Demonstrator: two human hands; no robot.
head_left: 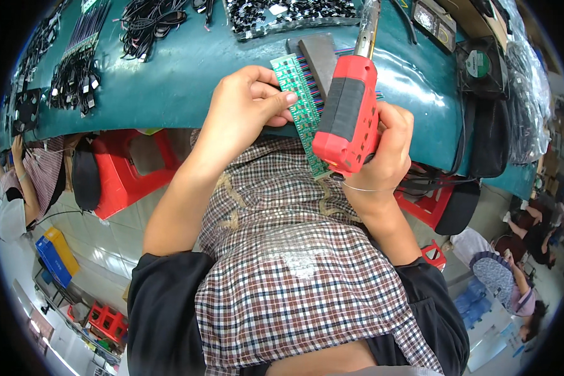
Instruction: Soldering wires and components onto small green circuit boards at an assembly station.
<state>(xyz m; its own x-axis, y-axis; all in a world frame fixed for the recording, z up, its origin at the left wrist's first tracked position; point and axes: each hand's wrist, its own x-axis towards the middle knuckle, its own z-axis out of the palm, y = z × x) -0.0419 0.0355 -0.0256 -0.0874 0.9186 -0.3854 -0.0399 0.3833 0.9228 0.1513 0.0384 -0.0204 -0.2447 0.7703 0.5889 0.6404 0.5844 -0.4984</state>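
A long green circuit board panel [299,100] slants over the near edge of the table, with colored wires along its right side. My left hand [257,100] pinches its left edge between thumb and fingers. In my right hand [388,141] is a red and black soldering gun [346,113], its metal barrel pointing away toward the far side and its rear end over the board's lower part. A thin solder wire [370,190] trails from the rear of the gun. A dark grey block [319,62] lies beside the board, over the wires. The gun covers part of the wires.
The teal table [175,88] carries bundles of black cables [150,28] at far left and a tray of small black parts [288,19]. A fan [479,66] stands at right, near plastic-wrapped goods [525,106]. Red stools [131,175] flank me; other people sit at both sides.
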